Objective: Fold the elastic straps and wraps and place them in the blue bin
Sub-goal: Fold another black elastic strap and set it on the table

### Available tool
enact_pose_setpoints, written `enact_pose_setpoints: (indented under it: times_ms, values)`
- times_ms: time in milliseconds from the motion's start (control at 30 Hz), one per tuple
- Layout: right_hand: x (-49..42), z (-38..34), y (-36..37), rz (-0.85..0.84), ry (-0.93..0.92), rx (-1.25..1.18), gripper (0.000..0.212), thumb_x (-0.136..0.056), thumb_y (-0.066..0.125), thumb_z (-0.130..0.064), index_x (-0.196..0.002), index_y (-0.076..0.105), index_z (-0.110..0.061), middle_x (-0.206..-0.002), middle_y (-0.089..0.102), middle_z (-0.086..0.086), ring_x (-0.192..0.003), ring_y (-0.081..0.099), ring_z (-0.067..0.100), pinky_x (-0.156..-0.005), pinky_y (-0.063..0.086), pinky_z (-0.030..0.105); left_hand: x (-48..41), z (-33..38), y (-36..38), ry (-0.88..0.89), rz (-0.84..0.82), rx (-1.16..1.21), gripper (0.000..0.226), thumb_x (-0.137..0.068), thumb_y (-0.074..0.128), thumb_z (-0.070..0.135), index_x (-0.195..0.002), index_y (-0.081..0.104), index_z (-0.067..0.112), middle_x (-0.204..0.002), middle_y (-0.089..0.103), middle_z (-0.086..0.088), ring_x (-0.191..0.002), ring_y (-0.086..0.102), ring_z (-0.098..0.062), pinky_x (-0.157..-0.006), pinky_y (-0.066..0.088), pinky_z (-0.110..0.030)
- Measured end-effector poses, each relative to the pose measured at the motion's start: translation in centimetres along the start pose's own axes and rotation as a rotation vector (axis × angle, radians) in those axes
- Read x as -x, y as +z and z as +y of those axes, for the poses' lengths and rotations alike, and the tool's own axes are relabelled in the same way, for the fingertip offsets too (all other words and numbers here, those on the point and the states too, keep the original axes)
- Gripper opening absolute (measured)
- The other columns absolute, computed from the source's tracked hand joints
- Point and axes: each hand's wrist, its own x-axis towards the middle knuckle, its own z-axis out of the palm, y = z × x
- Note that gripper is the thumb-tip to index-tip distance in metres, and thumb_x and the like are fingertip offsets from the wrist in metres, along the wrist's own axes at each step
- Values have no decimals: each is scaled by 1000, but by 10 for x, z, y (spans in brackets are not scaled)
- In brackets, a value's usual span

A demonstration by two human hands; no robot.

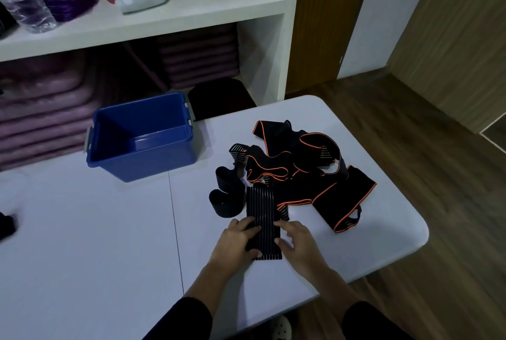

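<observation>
Grip: my left hand (237,239) and right hand (299,245) pinch the striped wrap (263,202); blue bin (154,160) at ten o'clock.

The room is looking dim, with the white table (95,243) catching most light. Shadow is filling the lower shelf (258,63), and edges are blurring.

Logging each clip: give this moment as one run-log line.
stage: folding | left hand: grips wrap | right hand: holds wrap edge | pile: unfolded, beside bin | bin: empty
</observation>
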Motion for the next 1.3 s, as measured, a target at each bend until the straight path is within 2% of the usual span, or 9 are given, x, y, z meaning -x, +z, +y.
enact_pose_setpoints:
  times_ms: [200,300,400,567,733,867,1067,1200,1300]
  values:
    - [-1,1,-3,18,-3,-13,36,-89,59,-21,-125,56,-23,-109,52,-10,-105,52,14,-93,47,34,0,-3,2,63,-23,-65,67,-78,63,40,-137,44,15,-143,38,-2,-119,39,-23,-103,38,-36]
    - [-2,2,-6,67,-28,-23,33,-88,60,-18,-121,58,-19,-107,54,-9,-101,54,16,-90,49,36,6,-1,7,120,96,-62,55,-78,53,40,-124,57,10,-120,58,-6,-96,54,-25,-82,52,-39]
    - [-4,3,-10,112,-30,-23,32,-87,58,-21,-118,60,-15,-107,58,-3,-98,57,19,-89,50,39,13,0,11,115,228,-20,38,-85,40,31,-109,63,13,-101,64,-2,-85,51,-16,-75,50,-31]
    - [-8,1,-14,156,-9,-18,32,-89,57,-13,-120,59,-14,-112,58,-1,-103,56,18,-93,48,37,24,-1,3,-90,312,218,21,-95,45,15,-107,61,13,-98,64,-3,-90,48,-16,-75,39,-23]
    - [-19,-11,-21,177,-13,-53,31,-91,55,-16,-121,57,-18,-115,57,-4,-108,53,14,-96,47,34,29,-1,-32,-293,500,388,20,-89,58,18,-108,64,17,-74,51,8,-68,52,-10,-63,37,-14]
    - [-37,-28,-25,196,-50,-74,28,-92,53,-19,-119,56,-24,-110,54,-8,-103,54,11,-90,50,32,20,-1,-60,-350,608,465,20,-89,58,21,-108,63,20,-81,60,-3,-70,55,-5,-62,37,-10]
    - [-84,-58,-24,203,-141,-89,27,-91,56,-18,-117,59,-18,-108,55,-4,-103,52,15,-93,48,36,5,-14,-85,-388,706,506,18,-90,56,19,-107,62,17,-89,65,-5,-82,59,-19,-70,44,-26]
    - [-96,-56,-16,102,-106,-22,29,-86,63,-24,-114,61,-19,-106,58,-2,-104,53,17,-93,47,37,5,-27,-89,-424,692,482,18,-89,56,18,-106,62,18,-88,66,-4,-83,59,-21,-72,46,-30]
    - [-84,-40,-10,-16,-59,50,41,-83,67,-28,-122,58,-18,-118,56,1,-112,49,18,-97,45,34,8,-33,-86,-426,677,467,16,-89,57,16,-104,63,18,-83,65,-1,-82,58,-22,-71,45,-29]
